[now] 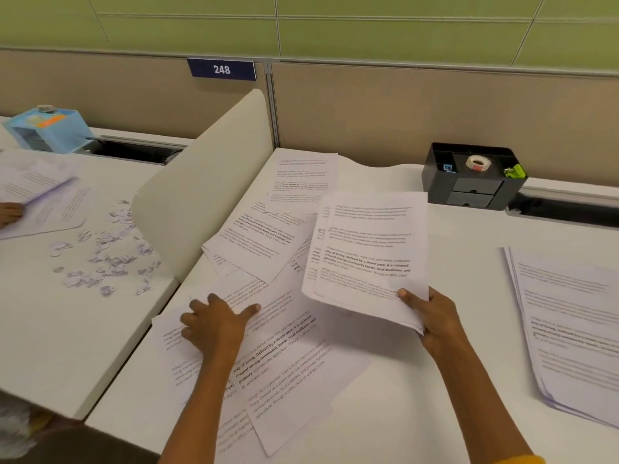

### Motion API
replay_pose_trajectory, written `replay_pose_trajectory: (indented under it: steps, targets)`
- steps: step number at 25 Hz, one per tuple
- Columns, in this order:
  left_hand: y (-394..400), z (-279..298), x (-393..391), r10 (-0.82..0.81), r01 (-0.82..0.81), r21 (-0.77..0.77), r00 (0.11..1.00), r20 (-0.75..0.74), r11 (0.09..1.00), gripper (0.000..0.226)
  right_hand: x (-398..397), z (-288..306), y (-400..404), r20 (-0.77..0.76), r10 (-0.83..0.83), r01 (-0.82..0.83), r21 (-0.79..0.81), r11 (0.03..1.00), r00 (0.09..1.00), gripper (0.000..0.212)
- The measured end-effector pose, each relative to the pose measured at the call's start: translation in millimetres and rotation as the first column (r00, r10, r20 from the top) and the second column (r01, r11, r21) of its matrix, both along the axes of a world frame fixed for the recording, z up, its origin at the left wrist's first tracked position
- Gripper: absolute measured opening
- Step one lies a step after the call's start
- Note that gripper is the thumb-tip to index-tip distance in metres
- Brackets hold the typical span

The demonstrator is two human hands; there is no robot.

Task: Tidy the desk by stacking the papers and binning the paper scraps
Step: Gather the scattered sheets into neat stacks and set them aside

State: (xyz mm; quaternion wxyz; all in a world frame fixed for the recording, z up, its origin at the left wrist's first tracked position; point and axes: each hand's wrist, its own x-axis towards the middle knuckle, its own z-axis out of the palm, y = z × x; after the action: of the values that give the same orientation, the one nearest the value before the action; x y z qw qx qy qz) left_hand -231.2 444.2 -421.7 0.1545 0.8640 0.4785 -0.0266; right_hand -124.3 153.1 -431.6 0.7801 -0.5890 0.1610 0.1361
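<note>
Right hand (432, 316) grips gathered sheaf (366, 256) by near edge, raised over table (452, 380). Left hand (214, 324) flat, fingers spread, on loose sheets (278, 349). Step: collecting papers. Next: slide sheet under sheaf, square edges. Scraps (104, 256) left of divider (201, 182), unbinned.

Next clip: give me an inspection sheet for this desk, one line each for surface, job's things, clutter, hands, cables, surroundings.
Surface: white desk, curved divider on its left side.
Job's things: loose sheets overlapping crookedly; held sheaf; stack at right; scraps on the neighbouring desk.
Clutter: black organiser with tape roll; blue organiser far left.
Hands: left hand presses on loose sheets; right hand grips the sheaf.
Cables: nothing seen.
Surroundings: partition with sign 248; another person's hand at left edge.
</note>
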Motion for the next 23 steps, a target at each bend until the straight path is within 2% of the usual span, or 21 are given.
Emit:
replay_pose_trajectory:
  steps: [1,3,7,9,12,16,19,23]
  targets:
    - [0,2,-4,0.002,-0.002,-0.003,0.993,-0.121,1.0,0.104,0,-1,-1,-0.006,-0.014,0.015,0.001,1.0,1.0,0.025]
    - [-2,2,-6,-0.014,0.006,-0.045,0.984,-0.18,0.999,0.121,-1,-3,-1,-0.016,-0.017,0.017,-0.01,1.0,1.0,0.025]
    - [1,7,5,0.014,-0.027,-0.178,0.997,-0.073,0.984,0.116,-3,-6,1,-0.019,0.0,-0.001,-0.033,0.999,1.0,0.028]
    - [3,10,6,0.049,-0.042,-0.236,0.998,0.027,0.971,0.113,-3,-7,1,-0.019,-0.011,0.011,-0.043,0.999,1.0,0.029]
    - [8,12,1,0.145,-0.066,-0.286,0.953,0.264,0.956,0.093,-5,-7,-2,-0.016,-0.004,0.003,-0.057,0.998,1.0,0.031]
    - [8,19,-6,0.182,-0.043,-0.297,0.87,0.459,0.954,0.041,-7,-5,-9,0.03,-0.004,0.006,-0.073,0.997,1.0,0.028]
    - [4,38,-5,0.159,0.003,-0.247,0.758,0.632,0.969,0.021,-6,-4,-15,0.055,-0.061,0.065,-0.074,0.995,0.997,0.026]
    - [8,76,0,0.151,0.123,-0.243,0.501,0.852,0.962,0.017,-7,-9,-24,0.072,-0.172,0.177,-0.065,0.982,0.982,0.027]
